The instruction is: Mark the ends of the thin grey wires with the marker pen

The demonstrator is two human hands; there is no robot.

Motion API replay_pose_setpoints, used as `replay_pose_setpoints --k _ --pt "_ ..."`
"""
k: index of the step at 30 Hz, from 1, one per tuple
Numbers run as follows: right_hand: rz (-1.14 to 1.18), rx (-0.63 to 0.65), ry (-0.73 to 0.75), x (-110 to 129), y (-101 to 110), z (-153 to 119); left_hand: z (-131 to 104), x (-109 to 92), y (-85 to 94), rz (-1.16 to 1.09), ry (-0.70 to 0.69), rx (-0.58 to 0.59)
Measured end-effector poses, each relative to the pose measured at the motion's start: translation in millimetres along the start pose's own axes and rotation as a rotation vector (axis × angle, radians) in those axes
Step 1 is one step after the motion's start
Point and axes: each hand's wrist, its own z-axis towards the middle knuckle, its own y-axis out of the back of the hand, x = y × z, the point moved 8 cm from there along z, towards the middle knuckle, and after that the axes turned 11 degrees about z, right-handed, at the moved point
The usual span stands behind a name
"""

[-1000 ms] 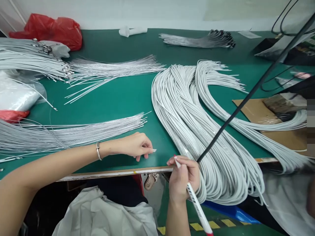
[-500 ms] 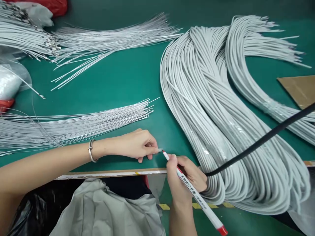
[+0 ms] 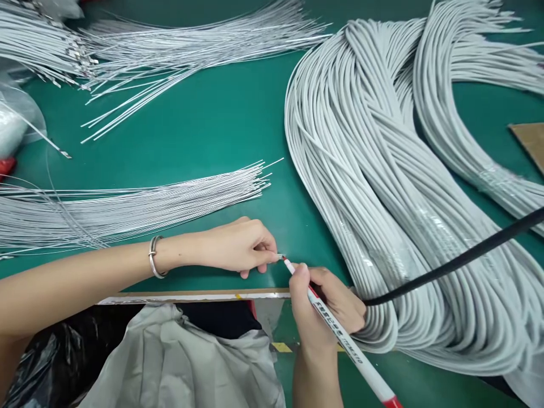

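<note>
My left hand [image 3: 242,249] is closed in a pinch, with a short, pale wire end [image 3: 280,257] sticking out past its thumb and fingertip. My right hand [image 3: 323,306] grips a white marker pen [image 3: 340,334] with red ends and dark lettering. The pen's red tip touches or nearly touches the wire end. A thick black cable [image 3: 450,269] runs from the upper right down to my right hand; whether that hand also grips it is hidden. Just beyond my left forearm lies a bundle of thin white wires [image 3: 170,212].
A large looped bundle of grey cables [image 3: 382,170] covers the right side, with a piece of cardboard [image 3: 529,147] behind it. More thin wires [image 3: 204,42] lie at the back, and a clear plastic bag [image 3: 17,122] at the left. The table's front edge [image 3: 191,297] passes below my hands.
The view has shifted slightly, so the cable bundle sits further right and the wires higher. Both hands keep nearly the same pose, with the pen tip still at the wire end.
</note>
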Motion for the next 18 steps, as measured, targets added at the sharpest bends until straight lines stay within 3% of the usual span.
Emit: replay_pose_setpoints --k 7,10,15,18 --pt "0.05 0.022 -0.026 -2 0 -4 1 1 -1.5 -0.017 0.001 0.0" --pt "0.069 -0.001 -0.103 -7 3 -5 1 2 -1.5 -0.031 -0.001 -0.007" --pt "0.197 -0.236 -0.216 -18 15 -13 1 1 -1.0 -0.032 -0.005 -0.015" --pt "0.403 -0.383 -0.299 -28 20 -25 -12 -22 13.4 0.065 -0.061 -0.099"
